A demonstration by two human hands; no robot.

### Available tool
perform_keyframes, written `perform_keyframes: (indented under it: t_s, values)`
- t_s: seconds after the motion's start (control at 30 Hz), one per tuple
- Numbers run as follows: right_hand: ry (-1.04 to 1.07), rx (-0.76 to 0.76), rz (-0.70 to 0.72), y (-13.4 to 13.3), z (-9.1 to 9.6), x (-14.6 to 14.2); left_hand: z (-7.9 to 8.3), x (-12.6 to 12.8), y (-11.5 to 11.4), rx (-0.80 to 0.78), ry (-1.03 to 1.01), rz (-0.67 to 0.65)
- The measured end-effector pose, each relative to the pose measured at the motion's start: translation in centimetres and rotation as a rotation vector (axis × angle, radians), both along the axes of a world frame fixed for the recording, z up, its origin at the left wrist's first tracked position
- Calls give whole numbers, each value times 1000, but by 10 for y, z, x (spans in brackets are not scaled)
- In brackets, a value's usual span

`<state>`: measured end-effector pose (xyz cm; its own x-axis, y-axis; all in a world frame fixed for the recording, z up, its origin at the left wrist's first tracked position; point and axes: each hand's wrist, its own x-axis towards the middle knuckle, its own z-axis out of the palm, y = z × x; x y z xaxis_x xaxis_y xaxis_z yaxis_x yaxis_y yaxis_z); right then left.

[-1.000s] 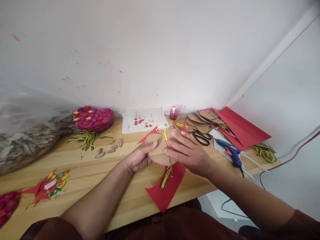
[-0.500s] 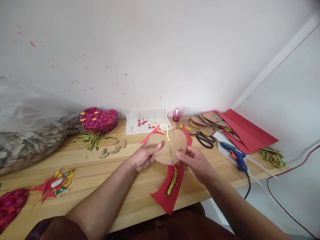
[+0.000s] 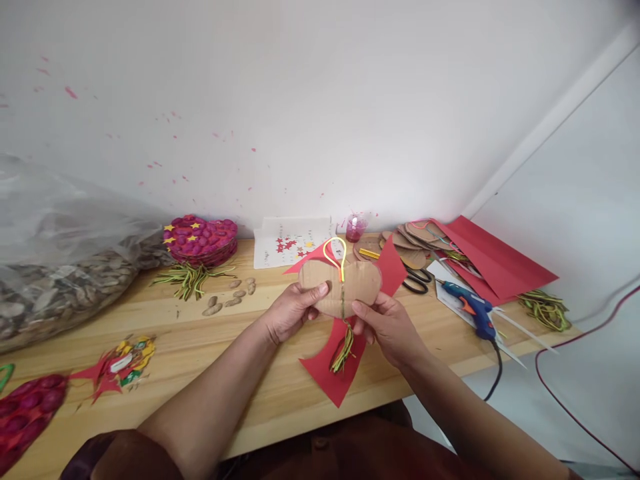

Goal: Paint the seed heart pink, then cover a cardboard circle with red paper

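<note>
Here, the person holds a heart-shaped cardboard piece between both hands, just above the wooden table. The left hand is closed on its left edge, thumb flat on the brown face and fingers curled underneath; the right hand pinches the lower right edge, thumb also on top. A yellow loop stands up from the heart's notch, and a green and yellow tassel hangs off the bottom, over cut red paper. Behind the hands I can see a white sheet scattered with small stars, and a cup of something pink. To the right, black-handled scissors lie near a blue glue gun; to the left, a few peanuts sit before a stack of purple hearts, near a clear bag.
</note>
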<state>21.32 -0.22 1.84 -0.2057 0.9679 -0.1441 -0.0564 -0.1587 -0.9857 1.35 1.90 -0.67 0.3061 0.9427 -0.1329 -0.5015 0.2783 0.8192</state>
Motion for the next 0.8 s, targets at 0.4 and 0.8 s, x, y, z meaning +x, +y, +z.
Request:
perform_keyframes:
  t_s: [0.4, 0.8]
  values:
    - [18, -35, -16, -4, 1, 8, 5, -2, -3, -99, -21, -65]
    - [206, -201, -211, 12, -2, 64, 9, -6, -5, -99, -163, -66]
